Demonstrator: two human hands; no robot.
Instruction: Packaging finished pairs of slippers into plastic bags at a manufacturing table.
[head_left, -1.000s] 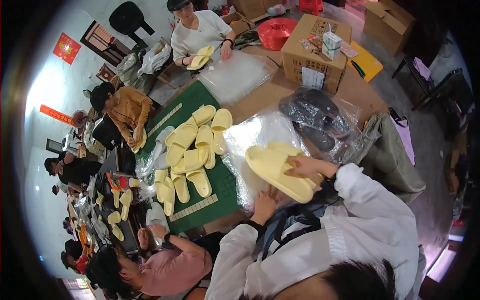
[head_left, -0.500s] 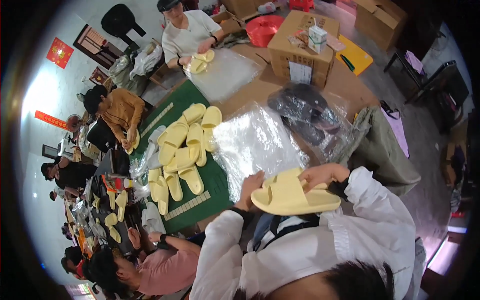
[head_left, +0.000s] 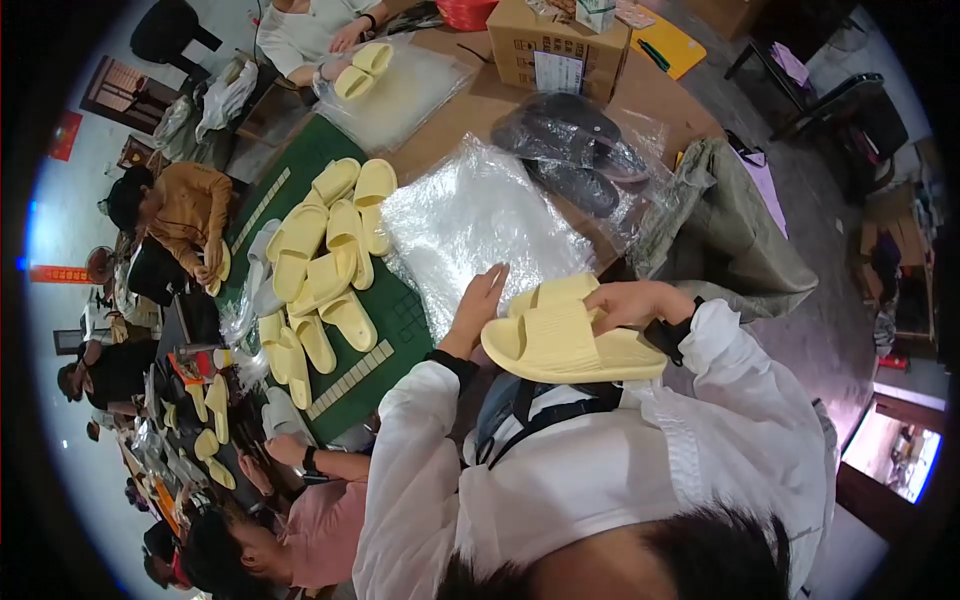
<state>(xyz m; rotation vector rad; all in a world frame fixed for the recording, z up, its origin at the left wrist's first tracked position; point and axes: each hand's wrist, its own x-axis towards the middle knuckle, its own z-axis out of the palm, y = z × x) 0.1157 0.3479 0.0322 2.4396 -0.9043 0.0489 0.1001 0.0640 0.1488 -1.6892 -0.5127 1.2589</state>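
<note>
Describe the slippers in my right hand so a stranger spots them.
Find the green mat, then the clear plastic at its right edge. Nearer you, your right hand holds these yellow slippers, unlike the yellow pile lying on the mat.

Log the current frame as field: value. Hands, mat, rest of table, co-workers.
left_hand: left hand, fingers extended, at near edge of clear plastic bags; contact unclear
right_hand: right hand gripping yellow slippers
mat: green mat bearing a slipper pile, mostly yellow, some grey
table_beyond: dark footwear in clear plastic; cardboard box
co-workers: include person in white top, person in orange-brown top, person in pink top
</note>
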